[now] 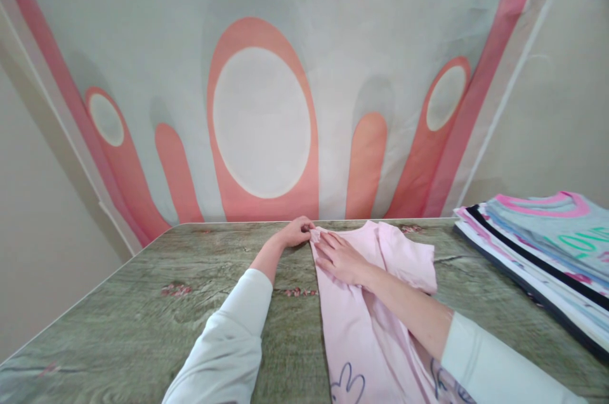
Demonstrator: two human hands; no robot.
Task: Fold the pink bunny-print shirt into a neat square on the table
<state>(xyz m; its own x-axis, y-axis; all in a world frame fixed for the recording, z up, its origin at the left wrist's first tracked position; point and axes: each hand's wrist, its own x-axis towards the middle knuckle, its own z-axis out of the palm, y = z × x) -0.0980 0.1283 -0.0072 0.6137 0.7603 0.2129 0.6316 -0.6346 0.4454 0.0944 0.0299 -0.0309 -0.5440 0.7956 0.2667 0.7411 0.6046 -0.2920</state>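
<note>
A pale pink T-shirt point(347, 328) with dark line drawings near its lower part lies on the wood-patterned table point(143, 328). Its left side makes a straight edge, and one short sleeve sticks out to the right. At the shirt's upper left corner, the fingers of my left hand point(297, 231) are closed on the fabric. My right hand point(342, 258) rests flat on the shirt just beside that corner, fingers stretched out. My right forearm crosses the shirt and hides part of it.
A stack of folded shirts point(537, 252) stands at the table's right side, a grey one with a pink collar on top. Behind the table's far edge rises a wall covering point(333, 74) with coral shapes.
</note>
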